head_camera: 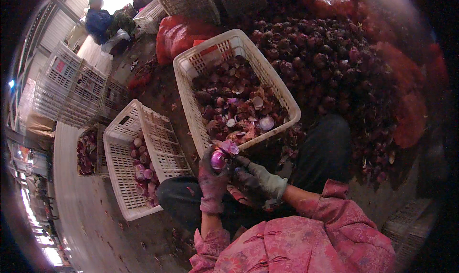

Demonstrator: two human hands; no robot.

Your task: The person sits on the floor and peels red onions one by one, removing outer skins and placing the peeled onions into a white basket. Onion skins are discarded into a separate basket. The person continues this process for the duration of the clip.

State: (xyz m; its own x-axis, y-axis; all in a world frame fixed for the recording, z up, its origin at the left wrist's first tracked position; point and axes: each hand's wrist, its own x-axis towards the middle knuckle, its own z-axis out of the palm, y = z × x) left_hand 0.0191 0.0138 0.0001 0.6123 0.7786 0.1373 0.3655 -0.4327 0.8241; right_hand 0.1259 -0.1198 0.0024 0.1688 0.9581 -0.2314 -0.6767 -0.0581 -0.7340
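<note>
My left hand (212, 187), in a stained work glove, grips a red onion (218, 159) with shiny purple skin. A loose flap of onion peel (230, 147) stands up at the onion's upper right. Close against the onion's right side is my right hand (264, 178), in a grey glove with dark fingers. Its fingers are curled and blurred, so whether it holds a tool cannot be made out. Just beyond both hands, a white plastic crate (294, 112) holds onion skins and cut-off ends (266, 123). Left of my knee, another crate (120, 187) contains peeled onions (147, 174).
A large heap of unpeeled red onions (319, 65) spreads on the right beside red mesh sacks (405, 94). Stacked crates (71, 83) stand at left, near a smaller crate of onions (87, 151). A person (97, 22) sits at the far left. Skin scraps litter the floor (118, 244).
</note>
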